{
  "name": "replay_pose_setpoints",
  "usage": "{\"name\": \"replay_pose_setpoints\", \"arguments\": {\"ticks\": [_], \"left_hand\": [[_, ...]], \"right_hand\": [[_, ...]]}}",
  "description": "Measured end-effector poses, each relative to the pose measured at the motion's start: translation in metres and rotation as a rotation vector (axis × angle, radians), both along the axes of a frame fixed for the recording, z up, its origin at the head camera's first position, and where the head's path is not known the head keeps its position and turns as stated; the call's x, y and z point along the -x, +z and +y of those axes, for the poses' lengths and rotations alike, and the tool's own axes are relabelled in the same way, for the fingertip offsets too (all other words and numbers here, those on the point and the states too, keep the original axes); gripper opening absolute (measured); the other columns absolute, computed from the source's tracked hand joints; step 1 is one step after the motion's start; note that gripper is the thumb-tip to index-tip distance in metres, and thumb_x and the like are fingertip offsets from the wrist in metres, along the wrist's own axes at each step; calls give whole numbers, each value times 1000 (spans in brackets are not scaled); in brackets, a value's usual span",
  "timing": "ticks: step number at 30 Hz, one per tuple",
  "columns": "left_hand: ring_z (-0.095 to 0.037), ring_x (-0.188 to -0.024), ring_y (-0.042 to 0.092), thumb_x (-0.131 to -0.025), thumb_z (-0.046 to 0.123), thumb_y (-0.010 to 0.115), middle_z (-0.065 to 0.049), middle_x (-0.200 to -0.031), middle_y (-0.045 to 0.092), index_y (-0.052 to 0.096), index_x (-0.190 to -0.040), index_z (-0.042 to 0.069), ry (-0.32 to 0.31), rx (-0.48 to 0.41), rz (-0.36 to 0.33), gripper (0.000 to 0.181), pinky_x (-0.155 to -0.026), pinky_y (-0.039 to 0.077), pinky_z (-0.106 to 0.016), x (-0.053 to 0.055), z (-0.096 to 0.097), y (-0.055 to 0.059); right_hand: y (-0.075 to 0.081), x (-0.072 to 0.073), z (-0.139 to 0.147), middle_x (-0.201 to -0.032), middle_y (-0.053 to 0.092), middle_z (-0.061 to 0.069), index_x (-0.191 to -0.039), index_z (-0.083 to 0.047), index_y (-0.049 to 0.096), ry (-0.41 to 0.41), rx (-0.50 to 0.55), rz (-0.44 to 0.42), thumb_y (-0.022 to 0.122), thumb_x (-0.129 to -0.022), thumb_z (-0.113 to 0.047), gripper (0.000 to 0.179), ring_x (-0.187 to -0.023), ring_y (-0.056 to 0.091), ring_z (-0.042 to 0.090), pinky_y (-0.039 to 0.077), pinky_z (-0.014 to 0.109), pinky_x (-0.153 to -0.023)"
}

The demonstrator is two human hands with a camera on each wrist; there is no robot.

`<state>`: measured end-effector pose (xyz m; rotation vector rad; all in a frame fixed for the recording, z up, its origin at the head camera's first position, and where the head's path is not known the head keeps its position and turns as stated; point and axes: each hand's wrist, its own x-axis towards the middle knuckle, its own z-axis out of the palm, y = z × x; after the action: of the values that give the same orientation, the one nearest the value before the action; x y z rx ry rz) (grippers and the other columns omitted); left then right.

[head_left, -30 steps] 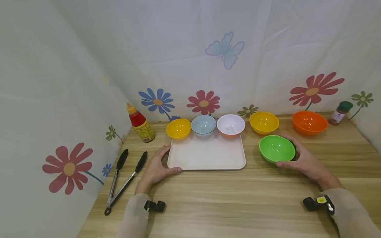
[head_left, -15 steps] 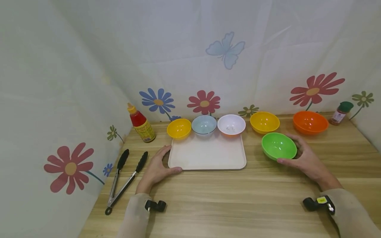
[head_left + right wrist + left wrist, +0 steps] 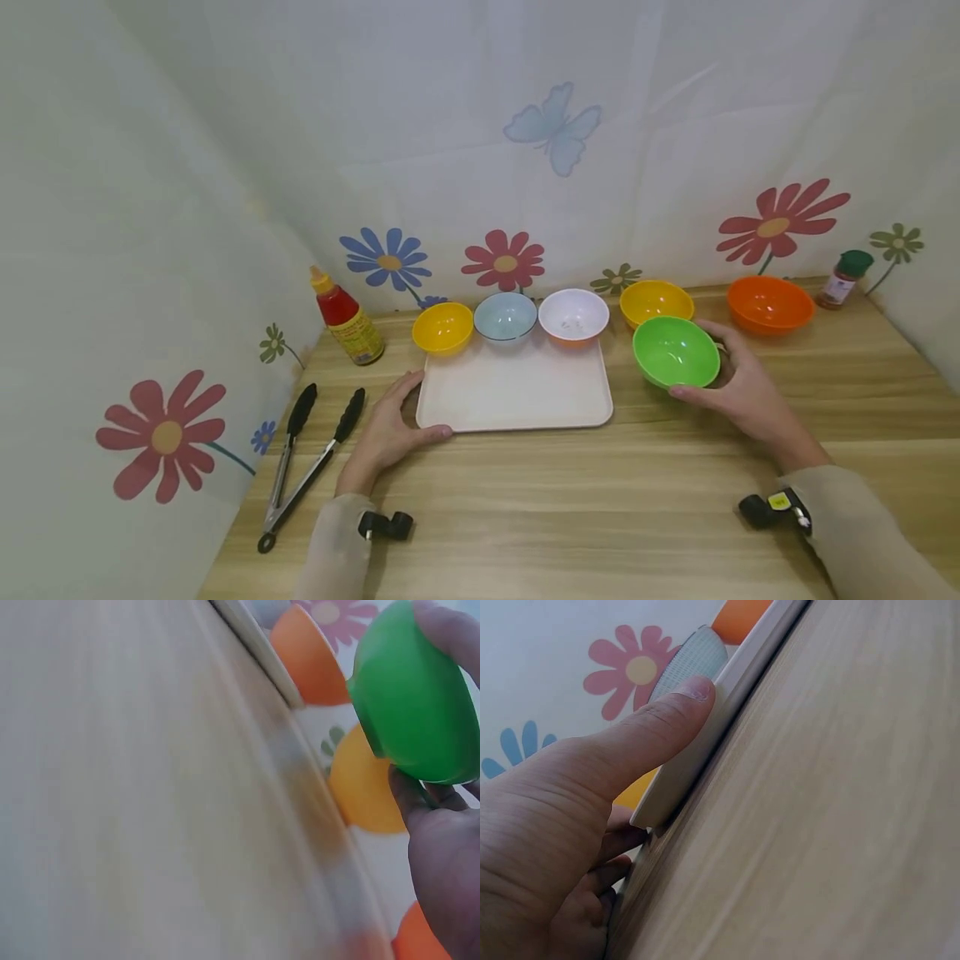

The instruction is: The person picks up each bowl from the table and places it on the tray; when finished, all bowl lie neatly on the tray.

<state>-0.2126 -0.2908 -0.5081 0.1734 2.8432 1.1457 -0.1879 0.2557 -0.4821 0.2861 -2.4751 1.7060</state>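
A green bowl [image 3: 675, 354] is held up off the table by my right hand [image 3: 738, 392]. The thumb lies along its near side, and the fingers reach around the far side and underneath. In the right wrist view the underside of the green bowl [image 3: 416, 697] shows, tilted in the grip. My left hand [image 3: 386, 433] holds the near left corner of a white tray [image 3: 517, 392], thumb against the front edge and fingers along the left side. Along the tray's back edge stand a small yellow bowl [image 3: 443, 328], a light blue bowl [image 3: 506, 317] and a white bowl with orange outside [image 3: 574, 316].
Behind the green bowl stands another yellow bowl [image 3: 654, 300], with an orange bowl [image 3: 770, 305] to its right. A green-capped jar [image 3: 844, 279] is at the far right. A red sauce bottle [image 3: 348, 321] and spread tongs [image 3: 307, 475] lie to the left. A patterned curtain [image 3: 420, 125] backs the table.
My right hand has lifted the green bowl and carried it left, so it now overlaps the yellow bowl behind it. My left hand stays at the tray corner. The head view has shifted slightly.
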Motion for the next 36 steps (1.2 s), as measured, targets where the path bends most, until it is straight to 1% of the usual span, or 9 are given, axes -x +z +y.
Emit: {"name": "replay_pose_setpoints", "arguments": {"ticks": [3, 6, 15, 18, 22, 24, 26, 30, 36], "left_hand": [[-40, -170, 23, -73, 66, 100, -12, -183, 30, 42, -172, 25, 3, -1, 0, 121, -137, 20, -68, 0, -1, -1], [-40, -170, 23, -73, 66, 100, -11, -183, 31, 43, -171, 27, 2, -5, 5, 121, -137, 20, -68, 0, -1, -2], [-41, -170, 23, -73, 65, 100, -12, -183, 29, 42, -172, 25, 7, -2, 0, 121, -137, 20, -68, -1, -2, 1], [-41, -170, 23, -73, 65, 100, -12, -183, 29, 42, -172, 25, 4, -4, -3, 121, -137, 21, -68, -1, -1, 1], [-41, -169, 24, -74, 64, 100, -13, -183, 29, 42, -172, 23, -4, -3, -1, 122, -137, 21, -67, -1, -1, 2], [-41, -169, 24, -73, 64, 101, -14, -183, 30, 42, -172, 21, -5, 1, 3, 123, -137, 22, -67, -2, -2, 2], [-41, -169, 24, -73, 64, 101, -14, -183, 30, 41, -172, 20, -6, 8, 3, 123, -137, 22, -66, -2, -2, 2], [-42, -169, 25, -73, 65, 100, -14, -183, 30, 41, -172, 19, -4, 14, 2, 124, -137, 22, -66, -2, -2, 1], [-43, -169, 25, -73, 64, 101, -16, -182, 30, 42, -172, 18, -5, 7, 17, 124, -137, 22, -67, -1, -1, 1]], "right_hand": [[8, 2, -11, -166, 37, 16, -173, -10, 25, 11, 6, -34, 96, -90, -17, 109, -150, 41, 33, 38, -1, -104], [17, 5, -23, -167, 36, 16, -173, -12, 25, 38, 24, -53, 97, -90, -18, 111, -153, 39, 39, 41, 1, -105], [36, 18, -73, -163, 43, 11, -167, -9, 36, 144, 136, 0, 98, -86, -9, 102, -148, 47, 34, 47, 7, -110], [37, 23, -89, -166, 43, 10, -168, -10, 37, 178, 143, 16, 99, -85, -9, 104, -151, 46, 31, 43, 11, -118], [37, 27, -114, -168, 43, 10, -168, -11, 37, 220, 147, 23, 100, -84, -11, 105, -155, 43, 30, 33, 31, -135], [38, 28, -127, -166, 45, 10, -167, -11, 39, 241, 156, 32, 101, -83, -12, 105, -154, 43, 30, 29, 44, -138], [39, 29, -140, -163, 48, 10, -166, -11, 41, 261, 173, 43, 101, -82, -13, 103, -151, 47, 30, 30, 52, -138], [40, 31, -162, -162, 50, 6, -165, -13, 42, 294, 195, 48, 102, -82, -15, 102, -147, 50, 29, 33, 55, -136], [40, 34, -189, -164, 51, 6, -168, -14, 40, 308, 161, 32, 102, -82, -25, 107, -149, 52, 31, 38, 55, -134]]}}
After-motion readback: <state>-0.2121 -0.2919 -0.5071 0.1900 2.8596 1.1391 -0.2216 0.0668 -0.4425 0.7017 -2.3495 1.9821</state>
